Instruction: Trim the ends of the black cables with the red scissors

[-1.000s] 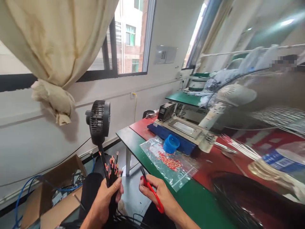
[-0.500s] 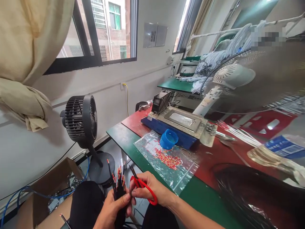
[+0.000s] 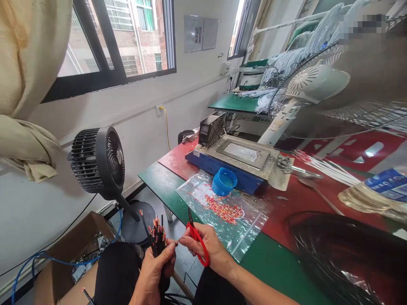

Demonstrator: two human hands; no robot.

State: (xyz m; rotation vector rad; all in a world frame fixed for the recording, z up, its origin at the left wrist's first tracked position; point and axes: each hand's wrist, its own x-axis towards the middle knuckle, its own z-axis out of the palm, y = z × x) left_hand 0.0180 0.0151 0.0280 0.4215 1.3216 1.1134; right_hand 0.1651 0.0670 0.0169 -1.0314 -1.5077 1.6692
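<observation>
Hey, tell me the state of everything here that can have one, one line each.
Left hand: closed around black cables.
Black cables: bundled, coloured wires bared at the upper ends.
Right hand: gripping scissors.
Scissors: blades pointing up; open or shut unclear.
Blue cup: uncovered.
Clear plastic bag: laid flat.
Cardboard box: open.
Black fan: standing; running or not, can't tell.
Curtain: gathered into a bundle.

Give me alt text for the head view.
The left hand grips a bundle of black cables with exposed wire ends; the right hand holds red-handled scissors. A clear bag with red and yellow bits lies on the table.
</observation>
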